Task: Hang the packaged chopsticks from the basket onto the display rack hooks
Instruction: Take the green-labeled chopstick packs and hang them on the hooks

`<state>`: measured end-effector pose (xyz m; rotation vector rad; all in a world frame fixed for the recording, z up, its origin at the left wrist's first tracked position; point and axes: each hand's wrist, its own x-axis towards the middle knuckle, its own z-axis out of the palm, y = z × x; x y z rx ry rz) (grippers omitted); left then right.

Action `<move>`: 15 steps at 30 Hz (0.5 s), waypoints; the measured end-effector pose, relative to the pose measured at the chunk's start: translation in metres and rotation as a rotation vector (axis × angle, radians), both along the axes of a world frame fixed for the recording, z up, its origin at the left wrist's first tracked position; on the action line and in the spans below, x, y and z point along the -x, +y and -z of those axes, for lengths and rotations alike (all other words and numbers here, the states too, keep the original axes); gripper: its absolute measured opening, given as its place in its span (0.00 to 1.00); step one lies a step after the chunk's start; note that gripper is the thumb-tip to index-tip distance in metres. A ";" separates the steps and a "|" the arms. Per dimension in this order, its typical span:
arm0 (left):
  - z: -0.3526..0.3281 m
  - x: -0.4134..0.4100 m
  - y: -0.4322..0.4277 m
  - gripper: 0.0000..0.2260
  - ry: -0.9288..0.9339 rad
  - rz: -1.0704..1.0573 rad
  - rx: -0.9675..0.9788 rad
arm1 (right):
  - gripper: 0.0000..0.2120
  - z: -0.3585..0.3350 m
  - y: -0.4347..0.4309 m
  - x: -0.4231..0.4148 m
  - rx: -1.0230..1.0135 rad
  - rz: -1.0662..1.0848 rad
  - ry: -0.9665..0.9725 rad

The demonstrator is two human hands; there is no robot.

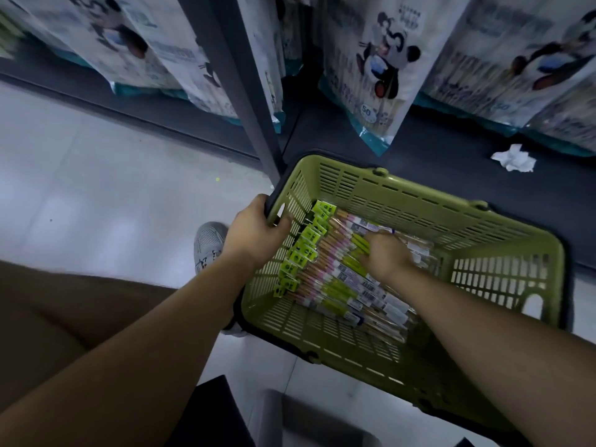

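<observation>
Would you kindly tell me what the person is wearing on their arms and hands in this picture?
The left forearm and right forearm are bare as far as the frame shows, with no sleeves in view. The left hand and right hand wear no gloves, and no watch or band shows at either wrist. The right hand is motion-blurred, so a ring there cannot be ruled out.

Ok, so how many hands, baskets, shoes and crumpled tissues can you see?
hands: 2, left hand and right hand
basket: 1
shoe: 1
tissue: 1
Total: 5
</observation>
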<state>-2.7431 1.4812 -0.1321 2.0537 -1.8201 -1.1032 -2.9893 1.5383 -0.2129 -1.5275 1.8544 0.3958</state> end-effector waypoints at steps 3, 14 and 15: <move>-0.003 -0.001 0.005 0.18 0.024 0.022 0.067 | 0.24 -0.006 0.001 0.007 0.045 0.073 -0.059; -0.021 0.043 0.039 0.19 0.308 0.101 -0.323 | 0.09 -0.085 0.024 -0.018 0.266 0.367 -0.670; -0.021 0.047 0.041 0.17 0.501 -0.004 -0.458 | 0.10 -0.092 0.025 -0.028 0.264 0.357 -0.718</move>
